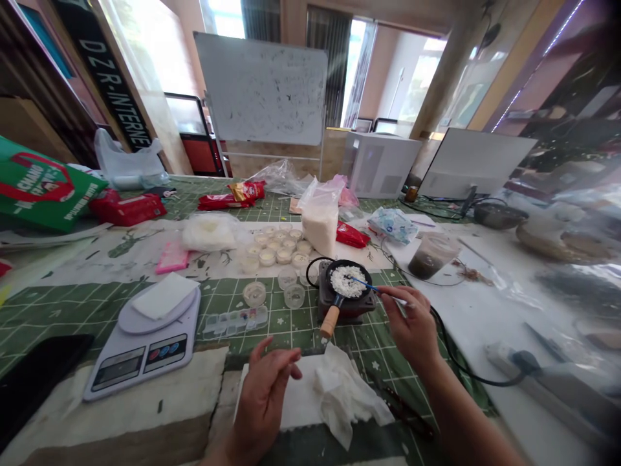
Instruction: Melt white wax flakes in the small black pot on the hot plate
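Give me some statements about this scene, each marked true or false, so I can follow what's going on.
1. The right hand holds a thin blue stick. True.
2. The left hand grips the wooden handle. False: the left hand is open, apart from the wooden handle.
3. White pieces lie in the small black pan. True.
4. The scale is right of the pan in the picture. False: the scale is left of it.
5. A whiteboard stands in the background. True.

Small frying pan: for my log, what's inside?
White pieces, with a blue stick reaching in. They cover most of the floor of the small frying pan; anything beneath is hidden.
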The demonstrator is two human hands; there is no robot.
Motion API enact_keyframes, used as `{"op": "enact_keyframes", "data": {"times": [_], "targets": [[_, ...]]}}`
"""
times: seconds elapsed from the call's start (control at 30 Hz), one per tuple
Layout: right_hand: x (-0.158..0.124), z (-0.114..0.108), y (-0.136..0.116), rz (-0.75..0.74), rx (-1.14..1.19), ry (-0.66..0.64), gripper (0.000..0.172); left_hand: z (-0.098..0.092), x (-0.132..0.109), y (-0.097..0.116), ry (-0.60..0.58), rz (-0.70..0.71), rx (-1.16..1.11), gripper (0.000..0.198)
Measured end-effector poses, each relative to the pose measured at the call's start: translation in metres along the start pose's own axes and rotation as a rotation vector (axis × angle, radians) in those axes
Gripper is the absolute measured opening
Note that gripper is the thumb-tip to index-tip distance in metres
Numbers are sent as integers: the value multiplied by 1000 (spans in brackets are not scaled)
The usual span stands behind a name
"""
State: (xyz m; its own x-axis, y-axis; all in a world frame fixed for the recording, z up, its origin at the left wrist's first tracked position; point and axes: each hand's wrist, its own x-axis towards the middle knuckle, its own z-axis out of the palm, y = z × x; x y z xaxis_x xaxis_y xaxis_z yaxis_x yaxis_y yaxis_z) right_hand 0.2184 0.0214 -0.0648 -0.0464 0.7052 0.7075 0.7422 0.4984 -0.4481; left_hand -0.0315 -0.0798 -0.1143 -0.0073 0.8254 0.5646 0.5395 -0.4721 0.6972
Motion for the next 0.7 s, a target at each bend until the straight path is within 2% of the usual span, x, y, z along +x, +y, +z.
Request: {"op": "enact_keyframes", "data": {"times": [0.07,0.13,0.2,0.3,0.4,0.47,0.57,0.63,0.7], "targets": [[1,0,3,65,21,65,18,1,-2,0,-48,20,-29,18],[2,3,6,115,35,87,20,2,-3,0,-56,1,-55,25],[3,8,7,150,60,34,23,3,-4,1,-53,-35,-70,33],[2,9,4,169,161,-68,22,5,-3,2,-23,-112,-36,21],[-1,3,-2,160,190,6,19,5,-2,1,-18,-148,-16,16],[-4,-1,-4,120,194,45,17,5,-3,0,-59,-106,-43,19],[-5,-2,-3,37,184,-41,17,4,-5,1,-128,-10,-111,30],[-5,-1,0,39,129,-58,18,4,-6,2,-140,7,-157,35],[-5,-1,2,67,79,-10,17,4,-7,2,-129,-16,-184,38]]}}
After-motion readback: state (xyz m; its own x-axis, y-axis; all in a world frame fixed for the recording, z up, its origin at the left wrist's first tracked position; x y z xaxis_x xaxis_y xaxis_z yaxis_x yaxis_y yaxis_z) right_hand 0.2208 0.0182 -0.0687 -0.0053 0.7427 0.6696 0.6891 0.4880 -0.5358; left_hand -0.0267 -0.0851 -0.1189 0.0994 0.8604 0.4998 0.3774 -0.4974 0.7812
